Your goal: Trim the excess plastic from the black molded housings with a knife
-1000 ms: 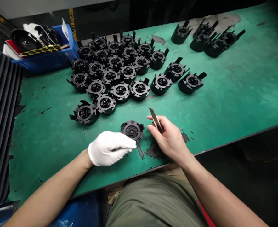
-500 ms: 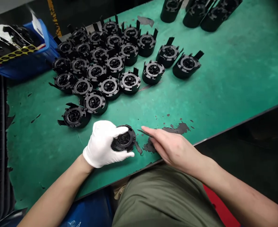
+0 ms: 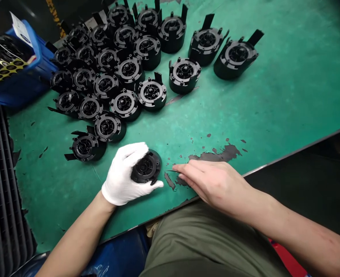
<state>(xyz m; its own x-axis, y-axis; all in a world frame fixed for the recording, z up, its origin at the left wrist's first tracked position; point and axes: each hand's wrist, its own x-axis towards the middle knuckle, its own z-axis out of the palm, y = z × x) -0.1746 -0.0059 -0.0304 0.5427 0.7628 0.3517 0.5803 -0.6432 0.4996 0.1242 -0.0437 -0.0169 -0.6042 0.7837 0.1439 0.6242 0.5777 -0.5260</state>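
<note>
My left hand, in a white glove, curls its fingers and thumb around a round black plastic housing. The housing's ribbed, ring-shaped face is turned up toward me. To its right, bare and pinched closed, my right hand holds a thin blade. Only a short length of the blade shows past the fingertips; the rest is hidden in the hand. Its tip points left at the housing, with a small gap between them.
Several similar black housings stand grouped on the green tabletop, some with upright tabs. Dark worn patches mark the surface near my right hand. A filled blue bin is at the left, above a black ribbed rack.
The housing has turned within my left hand, and its fingers have shifted on the rim. The blade tip has moved slightly down and left. The whole view has shifted.
</note>
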